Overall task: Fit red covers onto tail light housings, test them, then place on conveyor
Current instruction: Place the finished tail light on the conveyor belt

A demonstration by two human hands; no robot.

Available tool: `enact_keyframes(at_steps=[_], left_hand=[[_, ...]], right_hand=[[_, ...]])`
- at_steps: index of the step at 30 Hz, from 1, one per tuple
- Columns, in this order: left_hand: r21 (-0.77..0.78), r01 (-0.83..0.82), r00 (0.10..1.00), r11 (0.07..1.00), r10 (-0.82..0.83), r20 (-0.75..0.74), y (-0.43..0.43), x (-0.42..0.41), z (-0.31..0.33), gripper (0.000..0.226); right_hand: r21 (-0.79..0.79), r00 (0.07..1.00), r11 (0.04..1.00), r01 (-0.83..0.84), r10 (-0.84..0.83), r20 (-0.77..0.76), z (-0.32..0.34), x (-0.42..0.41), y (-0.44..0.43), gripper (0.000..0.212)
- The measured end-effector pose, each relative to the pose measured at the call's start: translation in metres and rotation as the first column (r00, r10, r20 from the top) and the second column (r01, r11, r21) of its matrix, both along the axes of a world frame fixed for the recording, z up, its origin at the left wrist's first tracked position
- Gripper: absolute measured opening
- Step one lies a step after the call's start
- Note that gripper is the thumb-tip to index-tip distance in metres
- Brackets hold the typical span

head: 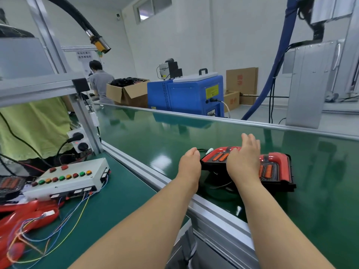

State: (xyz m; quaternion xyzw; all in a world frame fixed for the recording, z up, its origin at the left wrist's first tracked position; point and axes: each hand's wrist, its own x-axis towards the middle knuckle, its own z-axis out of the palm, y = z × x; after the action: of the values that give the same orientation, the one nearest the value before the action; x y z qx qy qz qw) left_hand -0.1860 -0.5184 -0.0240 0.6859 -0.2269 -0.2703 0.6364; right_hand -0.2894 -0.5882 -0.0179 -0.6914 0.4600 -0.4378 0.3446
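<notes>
Two assembled units lie on the green conveyor belt [155, 136], side by side and touching or nearly so: the first tail light [215, 159] toward the bench side, the second tail light [275, 167] beyond it. Both carry red covers on black housings, so fitting is judged complete for this pair, and testing probably too, since neither is plugged into the button box [66, 181] on the workbench [120, 200]. The left hand [190, 164] has its fingers curled round the end of the first tail light, holding it. The right hand [244, 158] is flat with straight fingers, palm down across both units. What remains is releasing them. Loose red covers [29, 214] on the workbench suggest further units are still to be fitted.
</notes>
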Motion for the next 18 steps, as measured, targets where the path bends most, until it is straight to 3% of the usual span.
enact_keyframes(at_steps=[4,9,18], left_hand=[[-0.039,-0.045,0.997,0.998,0.047,0.068,0.028,0.001,0.014,0.038],[-0.148,-0.076,0.991,0.986,0.092,0.101,0.090,0.006,0.026,0.020],[-0.251,-0.316,0.916,0.915,0.364,0.172,0.208,0.054,0.050,0.029]], right_hand=[[-0.155,0.994,0.987,0.043,-0.027,0.102,0.006,-0.005,0.010,0.054],[-0.366,0.961,0.930,-0.022,0.121,0.250,0.011,0.001,0.042,0.037],[-0.420,0.848,0.853,-0.309,0.447,0.285,0.035,0.060,0.131,0.030]])
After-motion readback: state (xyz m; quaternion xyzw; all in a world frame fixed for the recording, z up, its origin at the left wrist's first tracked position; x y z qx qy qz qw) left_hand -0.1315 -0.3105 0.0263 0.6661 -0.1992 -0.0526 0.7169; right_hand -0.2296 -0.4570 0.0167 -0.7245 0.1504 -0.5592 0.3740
